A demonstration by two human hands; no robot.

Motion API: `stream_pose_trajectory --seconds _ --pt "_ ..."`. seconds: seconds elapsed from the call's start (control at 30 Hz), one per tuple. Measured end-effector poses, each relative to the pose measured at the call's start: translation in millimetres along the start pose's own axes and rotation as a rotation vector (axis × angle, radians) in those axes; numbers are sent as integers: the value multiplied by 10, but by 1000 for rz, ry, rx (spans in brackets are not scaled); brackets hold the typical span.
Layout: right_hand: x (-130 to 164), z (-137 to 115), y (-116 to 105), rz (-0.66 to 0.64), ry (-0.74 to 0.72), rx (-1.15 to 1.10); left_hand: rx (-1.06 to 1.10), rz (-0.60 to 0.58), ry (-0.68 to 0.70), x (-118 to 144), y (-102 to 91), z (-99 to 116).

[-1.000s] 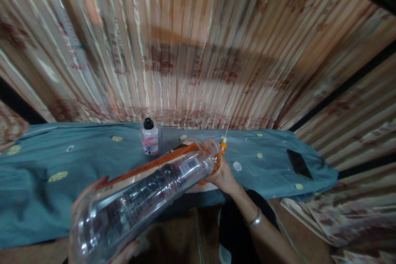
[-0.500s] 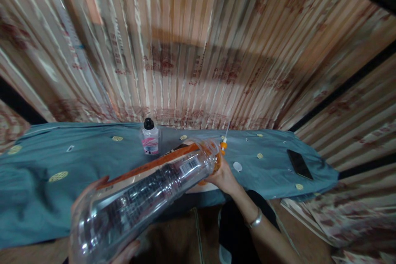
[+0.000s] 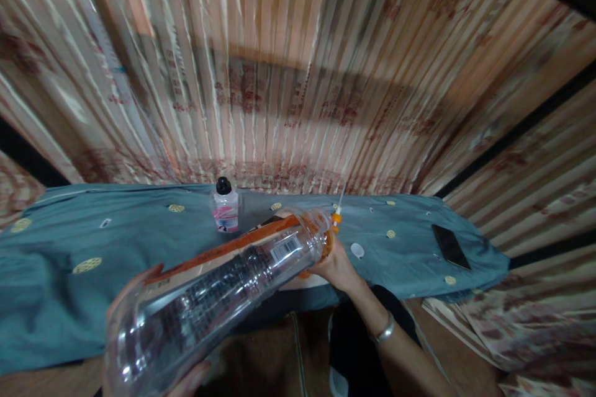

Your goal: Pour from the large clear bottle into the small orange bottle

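Observation:
A large clear plastic bottle (image 3: 223,298) with an orange label and a barcode slants up to the right, its neck at the upper end. My left hand (image 3: 189,378) wraps around its wide base, fingers partly hidden behind the plastic. At the neck, my right hand (image 3: 338,267) is closed around something orange (image 3: 328,247), mostly covered by the bottle and the fingers. Just past the neck shows an orange nozzle piece (image 3: 336,219) with a thin white tube. An orange and white surface lies partly hidden below the bottle.
A small clear bottle (image 3: 226,211) with a black cap and pink label stands on the teal patterned cloth (image 3: 153,229). Right of my hand lies a white disc (image 3: 357,250). A black phone (image 3: 451,246) rests farther right. Striped curtains (image 3: 279,105) hang behind.

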State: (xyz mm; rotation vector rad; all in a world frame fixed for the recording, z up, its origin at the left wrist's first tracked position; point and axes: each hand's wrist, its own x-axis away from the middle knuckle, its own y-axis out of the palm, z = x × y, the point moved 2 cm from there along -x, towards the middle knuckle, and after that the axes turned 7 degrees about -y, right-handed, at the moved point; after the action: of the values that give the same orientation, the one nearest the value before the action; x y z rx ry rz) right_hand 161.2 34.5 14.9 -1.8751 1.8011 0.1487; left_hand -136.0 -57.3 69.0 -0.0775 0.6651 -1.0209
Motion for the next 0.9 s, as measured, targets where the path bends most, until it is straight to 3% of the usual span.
stream_pose_trajectory --seconds 0.27,0.9 --pt "-9 -12 5 -15 -42 11 55 4 -83 32 16 14" --pt "-17 -53 11 -4 -28 9 41 6 -13 12 11 5"
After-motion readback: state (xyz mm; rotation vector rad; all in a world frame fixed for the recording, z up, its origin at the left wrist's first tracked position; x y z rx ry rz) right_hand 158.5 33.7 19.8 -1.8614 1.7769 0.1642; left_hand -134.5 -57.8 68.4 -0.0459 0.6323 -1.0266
